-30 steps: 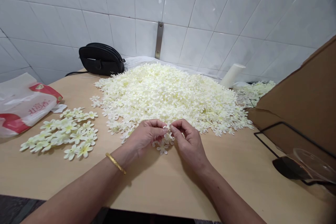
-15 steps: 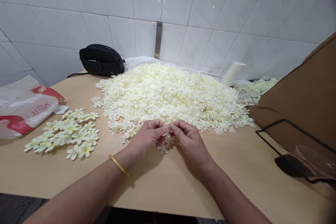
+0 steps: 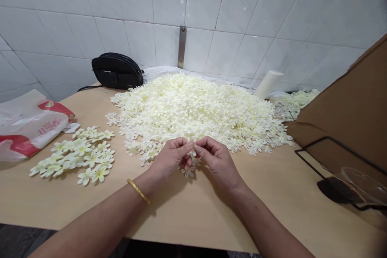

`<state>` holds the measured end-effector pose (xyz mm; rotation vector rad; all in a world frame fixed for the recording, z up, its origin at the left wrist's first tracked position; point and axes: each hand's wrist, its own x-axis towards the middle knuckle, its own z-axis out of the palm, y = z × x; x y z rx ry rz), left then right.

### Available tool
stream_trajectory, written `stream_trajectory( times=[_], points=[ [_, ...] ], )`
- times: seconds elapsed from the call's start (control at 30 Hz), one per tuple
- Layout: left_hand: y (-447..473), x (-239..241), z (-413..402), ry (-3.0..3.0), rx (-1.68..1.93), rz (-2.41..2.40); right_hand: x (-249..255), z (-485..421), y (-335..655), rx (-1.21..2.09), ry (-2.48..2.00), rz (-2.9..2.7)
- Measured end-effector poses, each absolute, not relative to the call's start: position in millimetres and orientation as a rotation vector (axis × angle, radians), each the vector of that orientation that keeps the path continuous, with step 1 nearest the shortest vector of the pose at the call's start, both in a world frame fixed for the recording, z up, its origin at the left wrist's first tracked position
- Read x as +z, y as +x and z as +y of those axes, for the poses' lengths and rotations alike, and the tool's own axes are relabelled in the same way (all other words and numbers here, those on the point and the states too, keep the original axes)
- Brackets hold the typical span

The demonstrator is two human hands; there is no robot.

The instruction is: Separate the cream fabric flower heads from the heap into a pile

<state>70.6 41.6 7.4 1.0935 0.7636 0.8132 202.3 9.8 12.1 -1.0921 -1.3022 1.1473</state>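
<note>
A big heap of cream fabric flowers (image 3: 196, 111) covers the middle of the wooden table (image 3: 193, 209). At its near edge my left hand (image 3: 169, 159), with a gold bangle on the wrist, and my right hand (image 3: 216, 161) meet fingertip to fingertip. Both pinch a small stack of flowers (image 3: 191, 167) that hangs between them, partly hidden by the fingers. A separate group of flowers with yellow centres (image 3: 75, 155) lies spread flat to the left.
A white and red plastic bag (image 3: 27, 127) lies at the left edge. A black pouch (image 3: 116, 71) sits by the tiled wall. A white roll (image 3: 267, 84) stands behind the heap. A cardboard box (image 3: 347, 113), black wire frame (image 3: 320, 147) and clear lid (image 3: 363, 187) are at right.
My hands stay at the same spot, fingers working on the flowers. The pinched stack shows less, more of it covered by my fingers.
</note>
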Motion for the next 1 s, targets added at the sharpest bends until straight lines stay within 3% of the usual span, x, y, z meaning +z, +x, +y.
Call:
stream_trajectory(
  times=[0.3, 0.5, 1.0],
  points=[
    [70.8, 14.9, 40.9, 0.933, 0.779, 0.746, 6.2, 13.1, 205.7, 0.898, -1.254, -1.309],
    [70.1, 16.2, 40.3, 1.024, 0.876, 0.904, 9.3, 6.6, 203.4, 0.317, -1.274, -1.640],
    [68.3, 14.8, 41.9, 1.019, 0.805, 0.812, 5.5, 9.8, 209.6, 0.293, -1.331, -1.887]
  ],
)
